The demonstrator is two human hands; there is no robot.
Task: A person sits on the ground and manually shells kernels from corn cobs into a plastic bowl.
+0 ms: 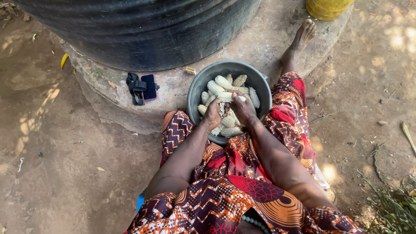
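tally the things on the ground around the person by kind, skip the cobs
round grey metal basin: 1
big black ribbed water tank: 1
yellow plastic container: 1
dark phone with purple edge: 1
black strap: 1
total: 5

I see open dirt ground to my left, while the black tank walls off everything beyond the corn-filled basin.
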